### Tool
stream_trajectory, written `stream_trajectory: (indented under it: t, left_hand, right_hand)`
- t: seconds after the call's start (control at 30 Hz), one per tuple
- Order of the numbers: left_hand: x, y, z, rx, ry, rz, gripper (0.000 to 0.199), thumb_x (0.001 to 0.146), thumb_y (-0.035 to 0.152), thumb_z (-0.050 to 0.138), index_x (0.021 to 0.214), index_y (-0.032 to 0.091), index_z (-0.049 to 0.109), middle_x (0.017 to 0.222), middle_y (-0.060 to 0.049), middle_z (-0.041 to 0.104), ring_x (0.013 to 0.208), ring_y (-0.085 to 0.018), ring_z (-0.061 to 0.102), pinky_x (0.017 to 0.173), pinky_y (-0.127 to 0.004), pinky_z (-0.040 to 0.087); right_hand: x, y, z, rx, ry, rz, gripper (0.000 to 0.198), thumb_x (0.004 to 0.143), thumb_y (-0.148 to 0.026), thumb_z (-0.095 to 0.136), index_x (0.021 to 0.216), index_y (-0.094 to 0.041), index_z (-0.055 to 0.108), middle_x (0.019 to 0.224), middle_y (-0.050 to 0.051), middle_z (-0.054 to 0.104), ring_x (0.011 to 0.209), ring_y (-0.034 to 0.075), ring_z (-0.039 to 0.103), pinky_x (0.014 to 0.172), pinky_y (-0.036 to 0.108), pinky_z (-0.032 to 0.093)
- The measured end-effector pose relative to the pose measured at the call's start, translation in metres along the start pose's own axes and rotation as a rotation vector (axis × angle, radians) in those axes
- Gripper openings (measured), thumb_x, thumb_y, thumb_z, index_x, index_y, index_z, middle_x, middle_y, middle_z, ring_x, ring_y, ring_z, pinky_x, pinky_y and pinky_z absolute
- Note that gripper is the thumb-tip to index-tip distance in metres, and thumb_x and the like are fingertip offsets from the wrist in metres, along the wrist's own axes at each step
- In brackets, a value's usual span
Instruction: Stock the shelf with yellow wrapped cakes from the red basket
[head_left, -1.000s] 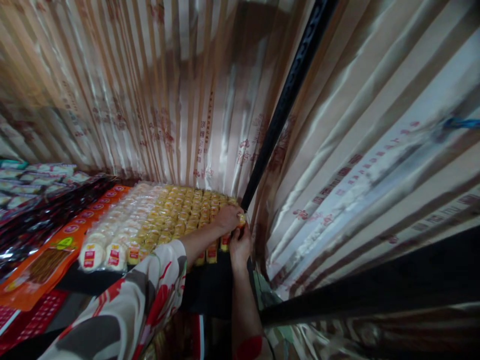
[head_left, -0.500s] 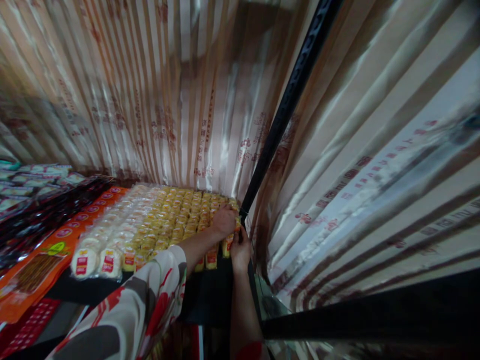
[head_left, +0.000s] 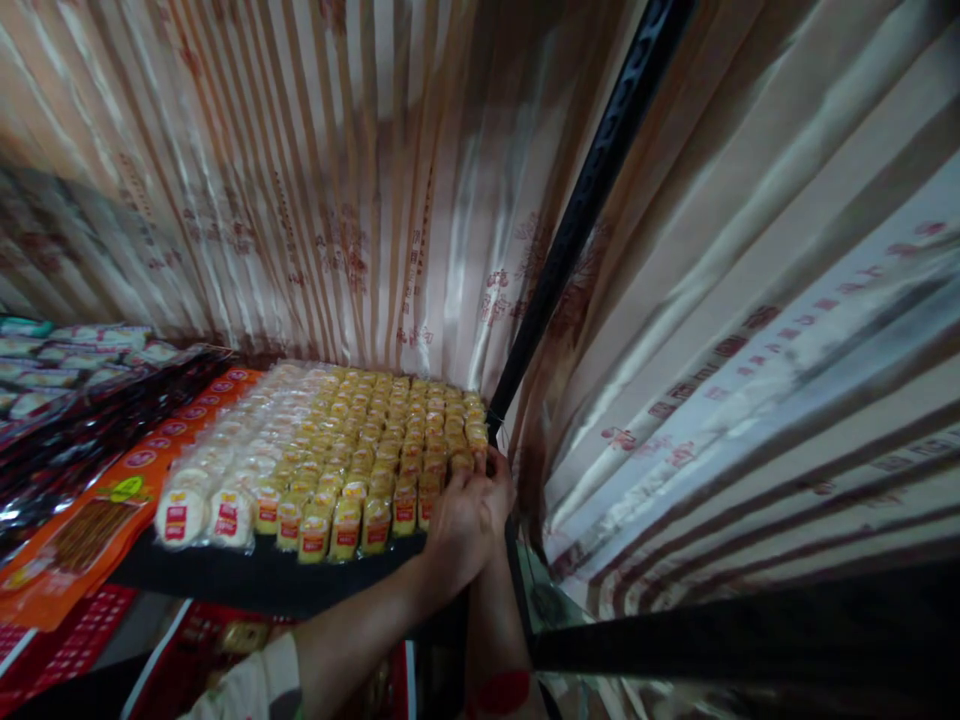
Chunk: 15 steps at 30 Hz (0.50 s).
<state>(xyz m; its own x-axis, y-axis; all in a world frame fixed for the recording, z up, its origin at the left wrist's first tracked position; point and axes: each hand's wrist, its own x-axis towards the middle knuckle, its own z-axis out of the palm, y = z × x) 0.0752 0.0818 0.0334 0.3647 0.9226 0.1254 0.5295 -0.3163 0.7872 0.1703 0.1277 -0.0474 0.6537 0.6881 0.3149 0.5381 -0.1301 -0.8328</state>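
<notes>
Rows of small yellow snack packets (head_left: 352,480) with red labels stand close together on a black shelf (head_left: 247,580). At the right-hand end of these rows my two hands are together. My left hand (head_left: 456,528) reaches across and overlaps my right wrist, its fingers bent around the front packets. My right hand (head_left: 501,490) sits beside it against the outermost row, fingers curled at a packet by the post. The fingertips of both hands are partly hidden, so the exact grip is hard to see.
White round packets (head_left: 184,515) fill the rows further left, beside an orange snack bag (head_left: 97,525) and dark shiny packs (head_left: 90,430). A black metal post (head_left: 577,230) rises at the shelf's right corner. Printed curtains (head_left: 420,200) hang behind. Red baskets (head_left: 82,650) stand below.
My left hand has come back from the rear of the rightmost row towards the front, now over my right wrist. The front yellow packets, earlier behind my left arm, are visible.
</notes>
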Motion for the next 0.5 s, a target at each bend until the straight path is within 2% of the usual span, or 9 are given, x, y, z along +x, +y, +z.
stream_trajectory:
  t: [0.13,0.37,0.5]
  left_hand:
    - [-0.028,-0.010,0.007,-0.046,0.045,-0.051,0.042,0.074,0.007,0.035,0.109,0.016,0.056,0.114,-0.010,0.056,0.109,-0.019,0.052,0.098,-0.029,0.039]
    - [-0.016,-0.014,0.006,-0.162,-0.047,-0.279,0.037,0.085,0.016,0.032,0.111,0.013,0.058,0.116,-0.010,0.060,0.110,-0.018,0.054,0.101,-0.029,0.037]
    - [-0.018,-0.017,0.009,-0.257,-0.047,-0.331,0.044,0.086,0.020,0.031,0.125,0.009,0.048,0.133,-0.012,0.049,0.125,-0.018,0.043,0.109,-0.030,0.027]
  right_hand:
    - [0.002,-0.005,-0.001,0.011,0.004,0.042,0.047,0.080,-0.049,0.041,0.103,-0.014,0.063,0.085,0.009,0.069,0.073,0.020,0.061,0.066,0.029,0.044]
    - [0.003,-0.007,0.002,0.008,0.008,0.071,0.046,0.079,-0.047,0.040,0.102,-0.014,0.063,0.096,0.011,0.067,0.088,0.023,0.060,0.076,0.033,0.044]
    - [0.001,-0.008,0.002,-0.011,-0.003,0.050,0.046,0.079,-0.045,0.040,0.105,-0.014,0.062,0.098,0.011,0.067,0.089,0.022,0.060,0.077,0.033,0.044]
